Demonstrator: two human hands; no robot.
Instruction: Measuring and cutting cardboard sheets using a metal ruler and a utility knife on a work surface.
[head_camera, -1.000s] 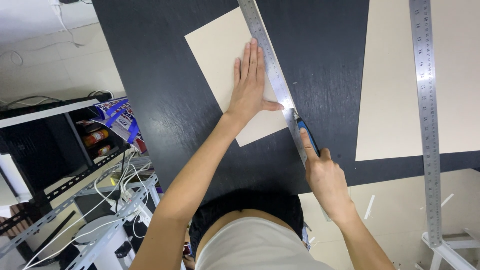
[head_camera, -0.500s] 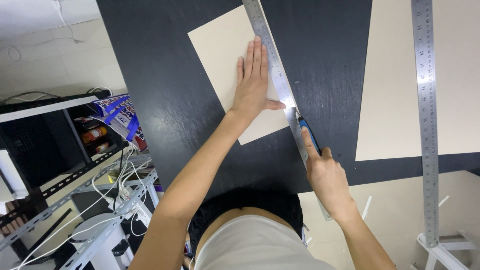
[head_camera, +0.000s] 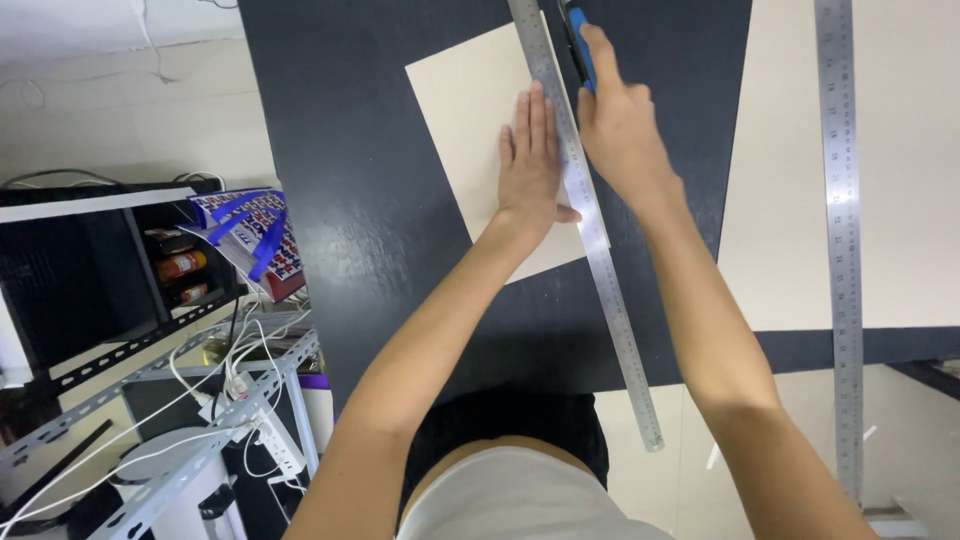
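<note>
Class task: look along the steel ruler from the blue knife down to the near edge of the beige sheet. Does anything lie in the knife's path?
Nothing visible blocks it. The right hand holds the knife against the right edge of the ruler. The left hand lies flat on the sheet, left of the ruler, its thumb against the ruler's left edge.

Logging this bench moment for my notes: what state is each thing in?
Left hand: flat, fingers spread, pressing the cream sheet beside the ruler.
Right hand: closed around the blue cutter.
Blue cutter: held against the ruler's right edge.
Steel ruler: lying diagonally over the sheet's edge.
Cream sheet: flat on the dark mat.
Second ruler: lying untouched.
</note>
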